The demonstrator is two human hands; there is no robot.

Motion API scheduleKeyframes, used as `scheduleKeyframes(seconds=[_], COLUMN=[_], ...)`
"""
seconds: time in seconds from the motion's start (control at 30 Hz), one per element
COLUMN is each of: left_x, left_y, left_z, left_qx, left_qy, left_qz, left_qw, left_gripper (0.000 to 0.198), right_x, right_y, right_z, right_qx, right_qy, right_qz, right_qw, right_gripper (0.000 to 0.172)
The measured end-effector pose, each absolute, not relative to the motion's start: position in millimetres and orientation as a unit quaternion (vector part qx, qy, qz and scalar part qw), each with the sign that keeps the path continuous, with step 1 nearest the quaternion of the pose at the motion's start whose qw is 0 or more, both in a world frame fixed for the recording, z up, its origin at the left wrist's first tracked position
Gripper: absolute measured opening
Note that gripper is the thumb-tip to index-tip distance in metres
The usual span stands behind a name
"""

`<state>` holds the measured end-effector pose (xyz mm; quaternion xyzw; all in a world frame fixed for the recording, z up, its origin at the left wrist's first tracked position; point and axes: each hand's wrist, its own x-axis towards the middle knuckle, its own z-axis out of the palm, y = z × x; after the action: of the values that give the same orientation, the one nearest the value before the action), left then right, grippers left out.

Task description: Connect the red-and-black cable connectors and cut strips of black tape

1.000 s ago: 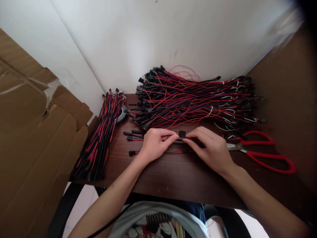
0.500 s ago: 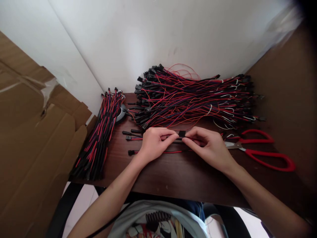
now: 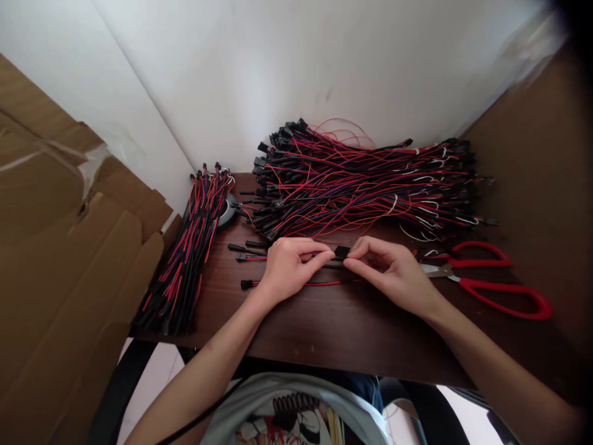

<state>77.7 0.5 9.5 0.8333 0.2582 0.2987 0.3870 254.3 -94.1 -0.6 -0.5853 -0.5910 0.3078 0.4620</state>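
Observation:
My left hand [image 3: 296, 266] pinches a black and red wire cable, its fingertips at the left edge of a short black piece of tape [image 3: 341, 251]. My right hand [image 3: 391, 272] has thumb and forefinger closed at the tape's right edge, the tape standing slightly raised over the cable. Whether the tape is stuck around the cable is hidden by the fingers. Under and in front of the hands lies a red cable with a black connector [image 3: 247, 285]. More cable ends [image 3: 248, 249] stick out left of my left hand.
A big heap of cables [image 3: 352, 179] lies along the back wall, a smaller bundle [image 3: 183, 253] at the left by a grey tape roll [image 3: 226, 213]. Red-handled scissors [image 3: 504, 296] lie right of my right hand. Cardboard [image 3: 69, 278] stands on the left side.
My right hand has shifted very slightly to the right, and the black tape tilts a little more. My left hand stays nearly in place.

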Motion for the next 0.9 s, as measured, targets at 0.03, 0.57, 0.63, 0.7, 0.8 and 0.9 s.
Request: scheduleKeyframes(seconds=[0.03,0.57,0.63,0.7,0.8,0.9], left_x=[77.7,77.6,78.4,79.1,78.9,77.9], left_y=[0.9,1.4,1.7,2.1,2.4,2.1], left_z=[8.9,1.5,0.1,-1.0,-1.1,0.1], left_qx=[0.833,0.794,0.788,0.786,0.795,0.808], left_qy=[0.256,0.264,0.268,0.281,0.301,0.304], left_qz=[0.299,0.3,0.297,0.289,0.27,0.259], left_qw=[0.39,0.457,0.467,0.468,0.452,0.434], left_gripper=[0.016,0.017,0.017,0.018,0.021,0.02], right_x=[253.6,247.2,247.1,247.0,246.9,246.7], right_y=[-94.2,-95.0,-95.3,-95.4,-95.2,-95.2], right_z=[-0.3,-6.2,-6.3,-6.5,-6.8,-6.8], right_qx=[-0.587,-0.601,-0.604,-0.605,-0.599,-0.593], right_qy=[-0.584,-0.531,-0.535,-0.543,-0.556,-0.563], right_qz=[0.315,0.325,0.319,0.307,0.287,0.283], right_qw=[0.464,0.501,0.497,0.495,0.499,0.501], right_gripper=[0.02,0.027,0.027,0.027,0.026,0.027])
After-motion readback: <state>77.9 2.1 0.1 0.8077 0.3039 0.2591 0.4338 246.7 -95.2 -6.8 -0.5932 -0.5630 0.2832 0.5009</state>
